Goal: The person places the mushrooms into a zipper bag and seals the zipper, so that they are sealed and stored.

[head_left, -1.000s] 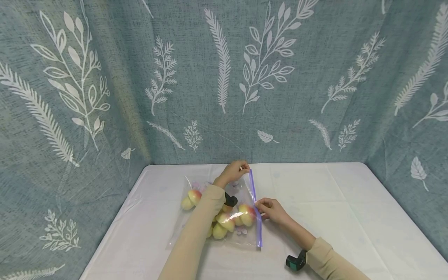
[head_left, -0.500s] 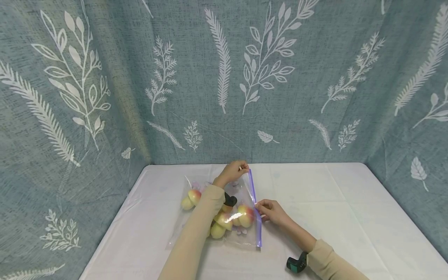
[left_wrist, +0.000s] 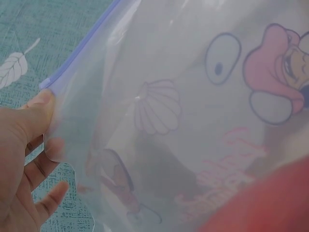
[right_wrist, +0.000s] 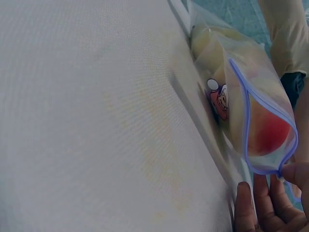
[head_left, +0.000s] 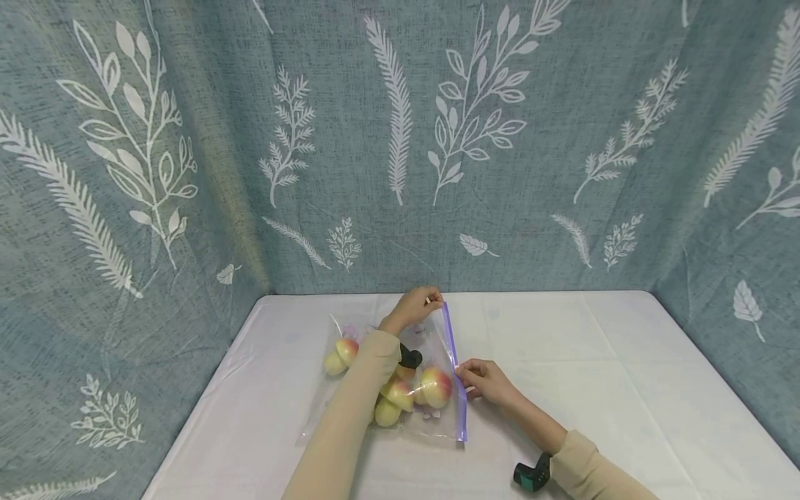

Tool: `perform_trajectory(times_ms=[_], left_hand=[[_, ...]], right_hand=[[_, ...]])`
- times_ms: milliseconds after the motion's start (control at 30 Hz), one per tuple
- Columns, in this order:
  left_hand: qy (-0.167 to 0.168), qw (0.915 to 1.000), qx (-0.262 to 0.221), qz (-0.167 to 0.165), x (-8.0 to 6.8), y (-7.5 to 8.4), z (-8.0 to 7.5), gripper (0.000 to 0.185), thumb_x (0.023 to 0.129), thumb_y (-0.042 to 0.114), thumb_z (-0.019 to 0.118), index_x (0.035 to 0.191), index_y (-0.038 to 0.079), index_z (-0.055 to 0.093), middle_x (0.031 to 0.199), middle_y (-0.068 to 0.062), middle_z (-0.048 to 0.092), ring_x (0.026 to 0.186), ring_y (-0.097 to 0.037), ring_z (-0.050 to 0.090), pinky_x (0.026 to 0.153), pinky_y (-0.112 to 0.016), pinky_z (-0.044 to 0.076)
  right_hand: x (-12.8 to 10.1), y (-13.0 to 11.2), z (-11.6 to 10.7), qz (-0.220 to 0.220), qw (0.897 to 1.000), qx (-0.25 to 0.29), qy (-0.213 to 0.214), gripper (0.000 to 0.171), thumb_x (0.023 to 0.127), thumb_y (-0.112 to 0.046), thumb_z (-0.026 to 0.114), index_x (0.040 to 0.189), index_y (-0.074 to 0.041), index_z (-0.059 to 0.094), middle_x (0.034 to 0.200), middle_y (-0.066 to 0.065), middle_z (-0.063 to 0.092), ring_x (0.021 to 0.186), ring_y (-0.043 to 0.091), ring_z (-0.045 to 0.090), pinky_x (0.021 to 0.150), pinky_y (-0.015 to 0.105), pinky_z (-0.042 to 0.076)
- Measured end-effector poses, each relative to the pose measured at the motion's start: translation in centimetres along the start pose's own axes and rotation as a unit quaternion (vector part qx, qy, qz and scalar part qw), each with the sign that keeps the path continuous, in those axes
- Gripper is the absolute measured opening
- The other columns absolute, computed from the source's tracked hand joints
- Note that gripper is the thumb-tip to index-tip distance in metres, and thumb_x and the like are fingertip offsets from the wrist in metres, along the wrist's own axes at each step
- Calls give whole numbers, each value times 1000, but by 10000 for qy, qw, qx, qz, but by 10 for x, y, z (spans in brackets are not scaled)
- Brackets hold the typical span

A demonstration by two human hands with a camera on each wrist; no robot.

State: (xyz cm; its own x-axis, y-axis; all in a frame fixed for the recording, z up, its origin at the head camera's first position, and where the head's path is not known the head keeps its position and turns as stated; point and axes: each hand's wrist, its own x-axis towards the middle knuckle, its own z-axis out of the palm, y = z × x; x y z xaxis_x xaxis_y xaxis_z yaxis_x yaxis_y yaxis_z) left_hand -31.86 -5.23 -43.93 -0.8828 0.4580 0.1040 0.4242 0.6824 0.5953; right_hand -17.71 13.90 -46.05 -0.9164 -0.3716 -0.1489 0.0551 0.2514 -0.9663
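A clear zip bag (head_left: 431, 430) with a purple zip strip (head_left: 462, 417) lies on the table, holding several yellow and red peaches (head_left: 436, 387). My left hand (head_left: 415, 307) pinches the far corner of the bag, at the strip's end. In the left wrist view, thumb and finger of the left hand (left_wrist: 29, 150) grip that corner. Midway along the strip, my right hand (head_left: 489, 380) pinches the zip. The right wrist view shows the zip's two lips apart on the near side of the right hand (right_wrist: 280, 203). My left forearm hides part of the bag.
A white cloth covers the table (head_left: 600, 375). Blue-green curtains (head_left: 400, 139) with white leaf prints hang behind and at both sides. A black device (head_left: 532, 473) sits by the right wrist, and another black device (head_left: 409, 357) by the left wrist.
The strip and the peaches beside it have shifted very slightly left. My right hand keeps its pinch near the same spot, its wrist a little lower; the left hand stays at the corner.
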Motion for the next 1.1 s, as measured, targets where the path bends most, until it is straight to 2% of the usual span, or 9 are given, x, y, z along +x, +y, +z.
perform_trajectory(times_ms=[300, 600, 1100], left_hand=[[-12, 9999, -5, -120, 0, 0, -1, 13, 95, 22, 54, 94, 11, 62, 96, -4, 62, 84, -16, 59, 70, -27, 50], [-60, 9998, -130, -139, -2, 1, -3, 13, 95, 21, 53, 95, 11, 62, 97, -4, 62, 85, -16, 58, 72, -29, 51], [-24, 9997, -112, -215, -2, 2, -6, 14, 95, 22, 53, 96, 11, 62, 98, -5, 61, 86, -17, 58, 75, -30, 50]], right_hand=[[13, 29, -3, 15, 10000, 81, -8, 31, 94, -19, 53, 102, 10, 57, 77, -3, 59, 73, 7, 57, 63, 24, 56], [9, 30, -2, -28, 9997, 222, -60, 31, 94, -18, 53, 101, 12, 57, 79, -2, 63, 73, 8, 59, 64, 27, 57], [6, 34, -1, -50, 9998, 108, -138, 30, 92, -20, 56, 99, 10, 59, 77, -2, 62, 74, 9, 60, 63, 25, 56]])
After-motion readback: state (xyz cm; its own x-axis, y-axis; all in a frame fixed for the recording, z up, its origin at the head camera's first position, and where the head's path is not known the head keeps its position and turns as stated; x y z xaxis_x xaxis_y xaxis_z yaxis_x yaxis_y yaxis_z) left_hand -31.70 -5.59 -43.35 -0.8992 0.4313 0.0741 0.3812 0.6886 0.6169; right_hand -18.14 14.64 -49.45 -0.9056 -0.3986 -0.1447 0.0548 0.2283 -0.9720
